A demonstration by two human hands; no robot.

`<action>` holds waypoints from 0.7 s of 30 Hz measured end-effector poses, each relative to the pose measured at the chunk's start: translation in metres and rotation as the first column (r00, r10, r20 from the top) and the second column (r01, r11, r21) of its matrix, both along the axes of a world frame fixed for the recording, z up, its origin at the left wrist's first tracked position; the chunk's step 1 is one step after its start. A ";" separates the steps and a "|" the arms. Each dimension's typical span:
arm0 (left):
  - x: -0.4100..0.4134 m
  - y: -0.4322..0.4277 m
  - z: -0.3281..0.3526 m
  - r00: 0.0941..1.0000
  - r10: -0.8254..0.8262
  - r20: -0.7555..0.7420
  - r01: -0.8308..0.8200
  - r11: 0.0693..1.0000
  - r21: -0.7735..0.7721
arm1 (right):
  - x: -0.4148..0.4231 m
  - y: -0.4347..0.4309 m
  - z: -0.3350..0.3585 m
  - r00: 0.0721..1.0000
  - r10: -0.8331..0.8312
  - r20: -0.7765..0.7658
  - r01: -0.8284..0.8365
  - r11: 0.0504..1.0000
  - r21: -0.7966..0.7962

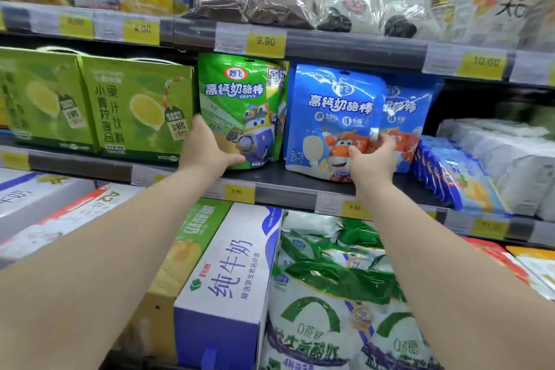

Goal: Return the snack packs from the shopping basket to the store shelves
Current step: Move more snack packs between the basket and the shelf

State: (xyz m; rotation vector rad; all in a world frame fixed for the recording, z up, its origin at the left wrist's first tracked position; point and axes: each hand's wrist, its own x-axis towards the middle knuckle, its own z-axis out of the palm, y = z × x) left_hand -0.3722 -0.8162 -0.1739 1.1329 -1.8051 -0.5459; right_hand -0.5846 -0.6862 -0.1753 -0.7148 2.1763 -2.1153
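Item 1: green snack pack [240, 105]. It is stood upright on the middle shelf [270, 182], with its long axis vertical, top seam up and printed face turned out to the aisle. It is gripped at the lower left corner by the left hand [207, 150], with the thumb laid across the front and the fingers run up the left edge.

Item 2: blue snack pack [333, 117]. It is set just beside the green one on the same shelf, upright and slightly leaned, with its face outward. It is held at the lower right edge by the right hand [372, 159], fingers curled round it.

Adjacent stock: a second blue pack [411, 111] is partly covered behind item 2. Green drink cartons [135, 105] are shelved to the left.
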 end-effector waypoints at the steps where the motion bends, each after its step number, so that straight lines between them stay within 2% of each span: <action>1: 0.000 0.007 -0.005 0.999 0.017 -0.029 -0.019 0.996 -0.086 | 0.002 0.000 -0.001 0.999 -0.027 -0.045 0.027 1.000 0.008; 3: -0.007 0.019 -0.015 0.994 0.099 -0.046 -0.107 0.962 -0.253 | 0.010 -0.002 -0.003 0.971 -0.106 -0.214 0.124 0.990 0.070; 6: -0.019 0.031 -0.021 0.937 0.348 0.023 -0.291 0.818 -0.497 | 0.022 -0.003 -0.008 0.905 -0.121 -0.408 0.204 0.964 0.168; 8: -0.030 0.037 -0.021 0.912 0.377 0.160 -0.215 0.774 -0.596 | 0.028 -0.004 -0.012 0.845 -0.067 -0.530 0.248 0.928 0.278; 10: -0.045 0.039 -0.019 0.861 0.372 0.348 -0.100 0.794 -0.600 | 0.034 -0.006 -0.015 0.767 0.012 -0.641 0.305 0.872 0.382; 12: -0.054 0.033 -0.014 0.803 0.374 0.465 -0.069 0.832 -0.550 | 0.039 -0.013 -0.016 0.732 0.064 -0.678 0.351 0.817 0.457; 17: -0.047 -0.002 -0.006 0.725 0.350 0.593 -0.054 0.887 -0.458 | 0.034 -0.028 -0.014 0.762 0.055 -0.645 0.395 0.750 0.530; 21: -0.030 -0.023 -0.012 0.743 0.289 0.604 0.116 0.833 -0.541 | 0.027 -0.031 -0.009 0.737 0.054 -0.674 0.444 0.713 0.543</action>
